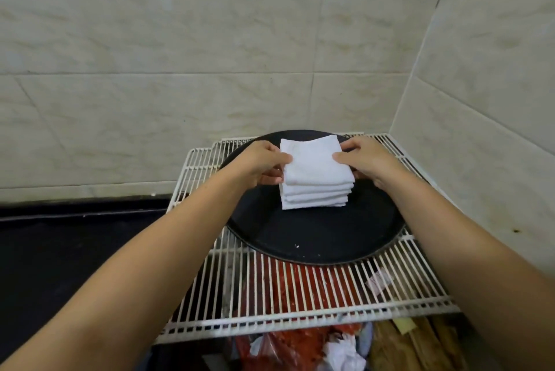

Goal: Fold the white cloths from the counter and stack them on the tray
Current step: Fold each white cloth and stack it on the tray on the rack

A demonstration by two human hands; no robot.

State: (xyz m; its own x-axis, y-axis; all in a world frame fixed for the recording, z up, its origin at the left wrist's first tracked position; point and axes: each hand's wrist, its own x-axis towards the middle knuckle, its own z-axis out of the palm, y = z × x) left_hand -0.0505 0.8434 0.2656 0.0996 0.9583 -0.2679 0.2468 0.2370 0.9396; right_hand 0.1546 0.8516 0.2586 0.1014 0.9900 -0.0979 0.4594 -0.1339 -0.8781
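Note:
A stack of several folded white cloths (315,193) stands on a round black tray (315,238). The top folded cloth (313,161) lies on the stack, held on both sides. My left hand (261,164) pinches its left edge, thumb on top and fingers underneath. My right hand (368,161) grips its right edge the same way. Both forearms reach in from the lower corners of the view.
The tray rests on a white wire rack (300,295) in a corner of beige tiled walls (210,55). Under the rack lie red plastic bags (288,283) and clutter. A dark counter (75,250) runs to the left.

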